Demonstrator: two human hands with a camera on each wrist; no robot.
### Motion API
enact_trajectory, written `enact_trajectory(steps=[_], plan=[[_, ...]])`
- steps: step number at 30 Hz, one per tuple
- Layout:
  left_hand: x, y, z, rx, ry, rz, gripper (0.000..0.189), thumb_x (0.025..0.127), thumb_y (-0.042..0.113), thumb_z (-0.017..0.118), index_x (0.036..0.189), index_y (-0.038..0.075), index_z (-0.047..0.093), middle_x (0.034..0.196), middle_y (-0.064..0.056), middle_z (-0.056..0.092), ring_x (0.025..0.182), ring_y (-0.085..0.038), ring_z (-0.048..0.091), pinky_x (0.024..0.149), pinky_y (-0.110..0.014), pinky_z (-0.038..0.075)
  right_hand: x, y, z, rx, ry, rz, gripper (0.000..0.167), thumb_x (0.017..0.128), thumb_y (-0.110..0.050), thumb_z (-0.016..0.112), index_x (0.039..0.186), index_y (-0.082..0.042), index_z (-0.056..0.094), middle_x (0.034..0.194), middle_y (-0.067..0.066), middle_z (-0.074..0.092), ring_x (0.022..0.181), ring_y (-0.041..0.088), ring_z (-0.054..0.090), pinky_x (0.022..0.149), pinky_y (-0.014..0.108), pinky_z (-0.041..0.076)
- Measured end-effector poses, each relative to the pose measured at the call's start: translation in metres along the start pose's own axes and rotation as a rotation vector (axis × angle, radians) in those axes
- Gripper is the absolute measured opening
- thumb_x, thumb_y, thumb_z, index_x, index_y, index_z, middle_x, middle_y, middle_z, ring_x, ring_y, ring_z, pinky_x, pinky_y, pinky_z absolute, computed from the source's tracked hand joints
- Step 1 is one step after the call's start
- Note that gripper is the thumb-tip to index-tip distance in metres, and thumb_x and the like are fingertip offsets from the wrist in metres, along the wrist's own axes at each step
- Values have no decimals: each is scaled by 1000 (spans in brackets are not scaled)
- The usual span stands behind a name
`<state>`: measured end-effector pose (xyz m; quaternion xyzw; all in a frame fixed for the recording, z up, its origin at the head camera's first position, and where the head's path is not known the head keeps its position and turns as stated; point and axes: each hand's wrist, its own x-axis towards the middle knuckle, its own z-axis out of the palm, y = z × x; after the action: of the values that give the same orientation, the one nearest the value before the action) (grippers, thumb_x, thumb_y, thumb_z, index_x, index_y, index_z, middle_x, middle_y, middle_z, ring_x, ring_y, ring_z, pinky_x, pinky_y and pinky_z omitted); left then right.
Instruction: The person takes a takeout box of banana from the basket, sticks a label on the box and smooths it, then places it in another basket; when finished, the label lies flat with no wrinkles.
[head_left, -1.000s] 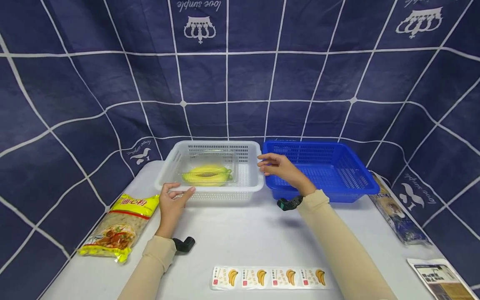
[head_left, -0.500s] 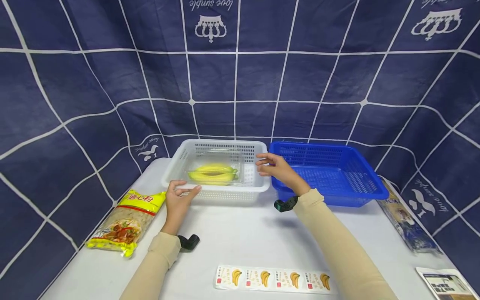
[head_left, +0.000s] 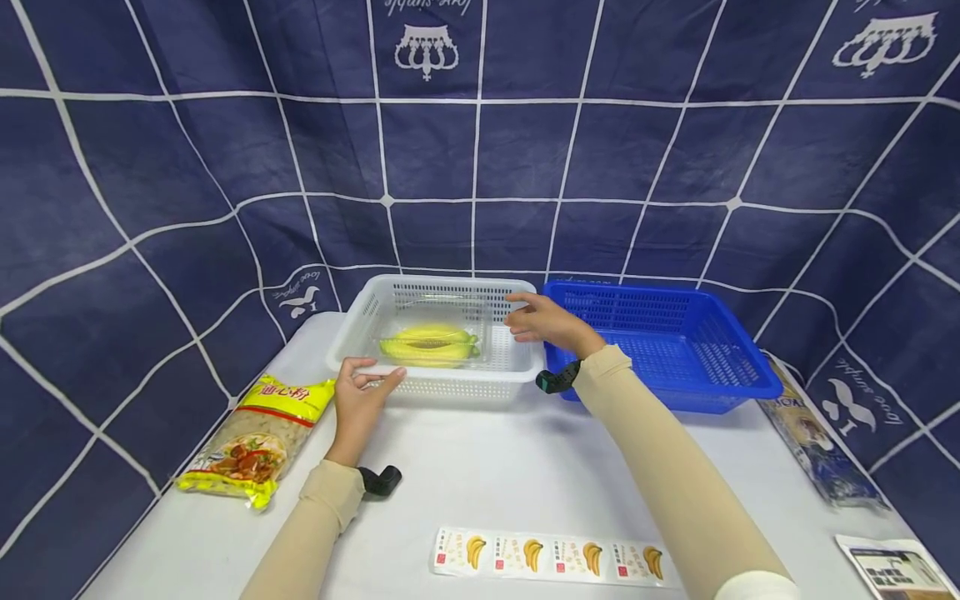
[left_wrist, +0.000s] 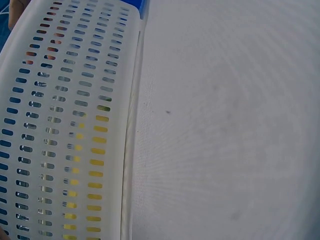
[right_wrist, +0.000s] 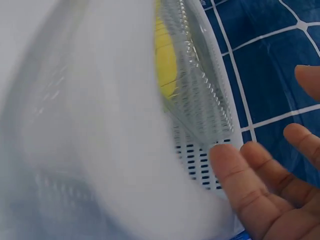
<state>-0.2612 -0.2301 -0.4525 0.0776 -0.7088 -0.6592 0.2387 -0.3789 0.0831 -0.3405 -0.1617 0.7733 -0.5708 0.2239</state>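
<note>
A white perforated basket (head_left: 442,385) stands at the back, holding a clear plastic box (head_left: 483,321) with yellow fruit (head_left: 429,346), green at the ends like bananas, inside. My left hand (head_left: 360,408) is at the basket's front left corner, its thumb at the front rim and its fingers loosely bent. The left wrist view shows mostly the basket's slotted front wall (left_wrist: 60,115). Over the basket's right end is my right hand (head_left: 551,322), fingers apart and holding nothing. Its spread fingers (right_wrist: 240,180) show in the right wrist view, beside the box.
A blue basket (head_left: 645,392) stands right beside the white one. A yellow-ended food bag (head_left: 258,437) lies at left, and packets (head_left: 821,442) lie along the right edge. A strip of banana stickers (head_left: 551,557) lies in front. A dark blue curtain (head_left: 517,150) hangs behind.
My right hand has moved slightly left and farther over the white basket's right end. My left hand stays at the front left corner. The head view has shifted a little.
</note>
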Motion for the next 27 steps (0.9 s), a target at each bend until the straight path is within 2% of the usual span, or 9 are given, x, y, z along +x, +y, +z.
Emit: enact_trajectory(steps=[6,12,15,21,27], plan=[[1,2,-1,1,4,5,47,89,3,88,122,1,54,74,10,69,62,-14,64,54,-20,46,13,-11,4,-56,-46,74,72,111,-13,60,172,-9,22,167,28,37,150,50,43,119,51,45],[2,1,-2,-10,-3,-1,47,88,3,89,120,2,55,75,9,69,63,-14,65,54,-20,47,27,-14,9,-56,-76,126,73,111,-13,58,173,-12,21,174,23,28,151,51,40,121,54,42],[2,1,-2,-6,-1,1,47,88,4,89,121,2,55,75,8,69,64,-16,66,55,-20,47,31,-15,14,-60,-77,153,73,110,-13,58,173,-13,21,174,23,28,149,51,41,121,55,42],[1,0,-2,-14,-1,9,46,88,4,89,120,0,56,76,8,69,61,-10,62,55,-19,47,35,-18,22,-46,-80,222,76,110,-14,59,174,-19,19,173,21,31,144,53,44,119,59,43],[1,0,-1,-26,3,10,46,87,2,89,119,-1,56,75,8,69,59,-10,61,54,-19,47,40,-18,27,-6,-106,252,77,111,-12,56,175,-19,14,176,28,16,147,56,40,120,60,41]])
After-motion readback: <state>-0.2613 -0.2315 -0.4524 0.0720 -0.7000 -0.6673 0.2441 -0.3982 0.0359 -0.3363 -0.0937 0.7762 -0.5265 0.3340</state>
